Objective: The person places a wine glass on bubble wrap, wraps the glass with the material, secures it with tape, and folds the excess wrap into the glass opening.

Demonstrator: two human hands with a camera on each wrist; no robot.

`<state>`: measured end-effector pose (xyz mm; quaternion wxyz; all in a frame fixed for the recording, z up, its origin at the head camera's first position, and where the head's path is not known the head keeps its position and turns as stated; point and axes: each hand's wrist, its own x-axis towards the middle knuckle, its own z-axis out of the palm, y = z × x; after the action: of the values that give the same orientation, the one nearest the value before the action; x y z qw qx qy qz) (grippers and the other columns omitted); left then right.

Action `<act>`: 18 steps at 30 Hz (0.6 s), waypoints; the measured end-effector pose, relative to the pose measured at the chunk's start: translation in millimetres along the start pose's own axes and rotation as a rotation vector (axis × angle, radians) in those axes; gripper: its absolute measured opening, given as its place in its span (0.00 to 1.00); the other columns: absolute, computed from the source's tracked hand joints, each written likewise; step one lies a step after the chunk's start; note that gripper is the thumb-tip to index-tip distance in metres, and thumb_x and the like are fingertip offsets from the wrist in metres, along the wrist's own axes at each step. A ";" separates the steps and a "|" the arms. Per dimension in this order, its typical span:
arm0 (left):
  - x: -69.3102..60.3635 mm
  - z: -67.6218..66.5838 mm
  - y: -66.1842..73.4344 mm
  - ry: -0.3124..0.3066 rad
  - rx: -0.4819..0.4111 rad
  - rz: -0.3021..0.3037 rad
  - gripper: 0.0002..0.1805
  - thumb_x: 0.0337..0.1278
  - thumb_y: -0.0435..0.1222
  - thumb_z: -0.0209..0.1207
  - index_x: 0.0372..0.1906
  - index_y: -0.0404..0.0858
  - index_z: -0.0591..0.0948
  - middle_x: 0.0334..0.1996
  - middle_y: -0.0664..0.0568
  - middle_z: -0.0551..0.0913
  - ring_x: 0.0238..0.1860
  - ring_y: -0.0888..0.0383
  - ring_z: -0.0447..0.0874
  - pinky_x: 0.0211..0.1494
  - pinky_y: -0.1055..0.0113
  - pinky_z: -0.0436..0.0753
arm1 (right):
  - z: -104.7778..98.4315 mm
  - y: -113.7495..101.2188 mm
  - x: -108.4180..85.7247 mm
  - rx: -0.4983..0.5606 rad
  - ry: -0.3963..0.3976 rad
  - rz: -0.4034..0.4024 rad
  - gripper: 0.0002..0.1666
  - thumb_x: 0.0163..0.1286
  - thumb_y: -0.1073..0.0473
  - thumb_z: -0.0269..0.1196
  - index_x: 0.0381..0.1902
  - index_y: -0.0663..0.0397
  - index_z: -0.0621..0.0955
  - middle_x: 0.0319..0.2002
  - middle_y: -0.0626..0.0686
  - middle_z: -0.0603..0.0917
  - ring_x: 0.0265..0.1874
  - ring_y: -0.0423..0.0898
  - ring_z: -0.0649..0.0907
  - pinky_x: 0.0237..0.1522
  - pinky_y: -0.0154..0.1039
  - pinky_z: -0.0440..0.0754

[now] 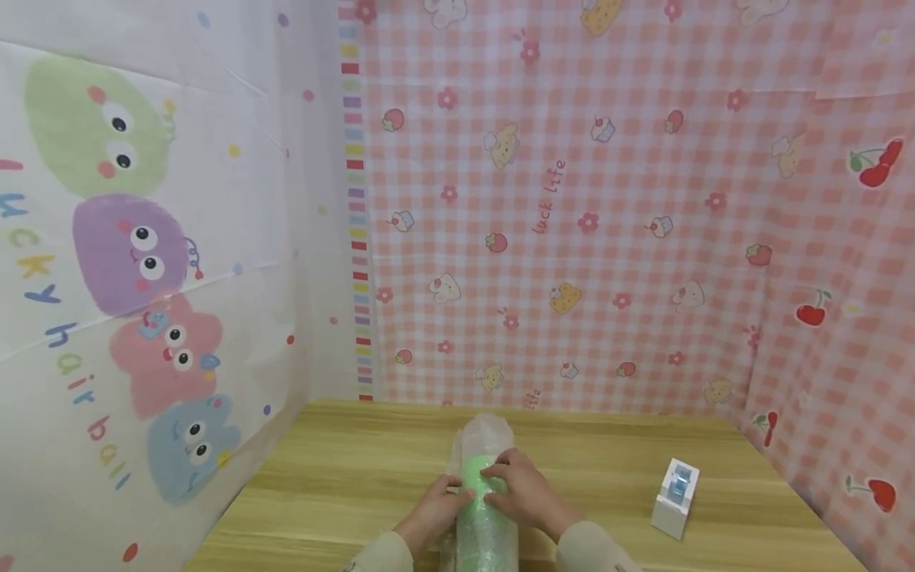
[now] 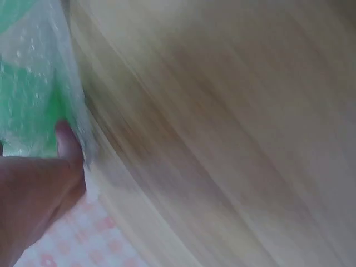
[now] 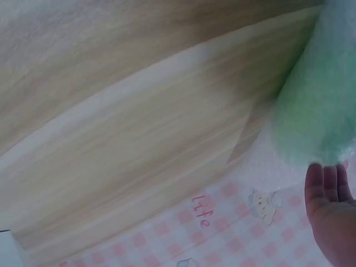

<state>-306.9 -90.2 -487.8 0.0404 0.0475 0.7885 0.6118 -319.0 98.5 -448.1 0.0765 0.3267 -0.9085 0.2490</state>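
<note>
Both the left hand (image 1: 434,508) and right hand (image 1: 529,494) grip the bubble wrap (image 1: 488,434); even pressure should keep the green item (image 1: 473,474) snug.

"Lucky hair ball" on white hanging (image 1: 207,318); "luck life" and "life" on pink-checked hanging (image 1: 565,254).

Table (image 1: 343,469): yellowish-tan wood-grain top, streaks running roughly side to side. Two items on it. Green roll (image 1: 486,532) in clear bubble wrap (image 1: 489,433), lying lengthwise near mid-table, far end close to the table's back edge, near end cut off by the frame; some loose wrap along its left side. White box (image 1: 674,502) with a bluish clear part on top (can't tell what), right of the roll, well apart, slightly angled.
</note>
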 end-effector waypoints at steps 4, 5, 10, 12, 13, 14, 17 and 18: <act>1.2 3.4 3.3 0.026 0.000 0.000 0.25 0.66 0.36 0.60 0.57 0.23 0.66 0.42 0.37 0.76 0.42 0.46 0.79 0.45 0.51 0.83 | -3.8 5.4 -4.2 0.059 -0.022 0.043 0.20 0.63 0.55 0.71 0.50 0.58 0.83 0.47 0.54 0.76 0.46 0.56 0.78 0.48 0.54 0.80; 1.6 4.1 4.0 0.032 0.001 0.004 0.25 0.65 0.36 0.60 0.56 0.23 0.66 0.41 0.37 0.76 0.41 0.47 0.79 0.45 0.52 0.83 | -4.7 6.0 -5.4 0.074 -0.030 0.052 0.21 0.63 0.55 0.71 0.51 0.57 0.82 0.48 0.55 0.76 0.47 0.56 0.79 0.49 0.55 0.80; 2.6 4.8 3.7 0.028 -0.023 0.026 0.20 0.66 0.35 0.60 0.53 0.24 0.69 0.40 0.40 0.77 0.39 0.51 0.79 0.42 0.56 0.83 | -4.9 5.6 -7.3 0.066 -0.041 0.038 0.22 0.66 0.54 0.68 0.55 0.57 0.81 0.50 0.55 0.76 0.49 0.56 0.79 0.50 0.56 0.80; 2.8 3.3 2.2 0.019 -0.042 0.025 0.21 0.67 0.35 0.59 0.54 0.22 0.70 0.41 0.39 0.77 0.40 0.51 0.80 0.43 0.55 0.83 | -3.9 4.5 -5.8 0.035 -0.031 0.017 0.22 0.66 0.53 0.68 0.55 0.57 0.81 0.50 0.54 0.76 0.48 0.54 0.79 0.49 0.53 0.81; 2.5 2.3 1.6 0.015 -0.049 0.026 0.22 0.68 0.36 0.59 0.54 0.22 0.70 0.41 0.39 0.78 0.41 0.51 0.80 0.44 0.55 0.83 | -3.4 4.1 -5.1 0.021 -0.026 0.008 0.22 0.66 0.53 0.68 0.55 0.57 0.81 0.49 0.53 0.76 0.47 0.53 0.79 0.48 0.51 0.81; 2.4 1.2 1.2 0.011 -0.054 0.024 0.22 0.68 0.36 0.59 0.55 0.21 0.70 0.42 0.39 0.78 0.41 0.51 0.80 0.45 0.54 0.83 | -3.0 3.6 -4.4 0.011 -0.022 0.003 0.22 0.66 0.53 0.68 0.55 0.57 0.81 0.48 0.53 0.76 0.46 0.52 0.79 0.47 0.49 0.81; 1.4 -1.3 0.6 -0.013 -0.062 0.015 0.25 0.68 0.37 0.59 0.56 0.20 0.69 0.43 0.40 0.78 0.43 0.51 0.79 0.47 0.53 0.82 | -1.6 3.0 -3.7 0.001 -0.007 0.000 0.22 0.65 0.54 0.69 0.54 0.58 0.82 0.47 0.51 0.76 0.45 0.51 0.78 0.45 0.47 0.81; 1.1 -1.8 0.9 -0.019 -0.063 0.016 0.25 0.68 0.37 0.59 0.57 0.20 0.69 0.43 0.40 0.78 0.43 0.51 0.79 0.48 0.53 0.82 | -1.2 3.1 -4.0 -0.001 -0.001 0.001 0.22 0.65 0.55 0.69 0.54 0.58 0.82 0.46 0.51 0.75 0.44 0.51 0.78 0.44 0.46 0.80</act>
<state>-308.2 -91.5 -486.5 0.0446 0.0583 0.7682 0.6360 -317.9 103.3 -449.4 0.0762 0.3264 -0.9088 0.2485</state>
